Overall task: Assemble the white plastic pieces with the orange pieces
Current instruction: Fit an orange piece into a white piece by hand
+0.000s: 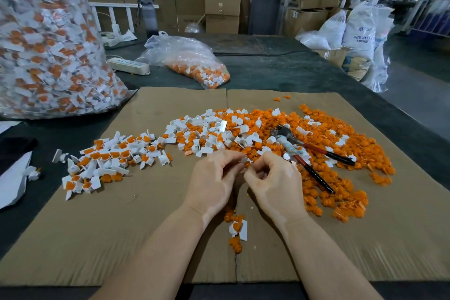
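Two bare forearms enter from 6 o'clock over a flat sheet of brown cardboard point(151, 226), matte, with a seam running down its middle. Left hand point(214, 182) and right hand point(272, 185) meet at centre, fingers curled inward, pinching a small white piece point(243, 160) and a bit of orange between the fingertips; the parts are mostly hidden by the fingers, so their fit cannot be told. Just below the wrists lie a few loose parts point(237, 228), white and orange. At 1 to 3 o'clock spreads a heap of orange pieces point(341, 153), knobbly, mixed with white plastic pieces point(209, 134), angular and glossy. Pliers point(314, 153) with dark red-black handles lie on that heap, their head partly buried. At 9 o'clock sit assembled pieces point(109, 158), white with orange inserts. At 10 o'clock a large clear bag point(48, 44) of such parts is cut off by the frame. Bare cardboard lies at 7 and 5 o'clock.
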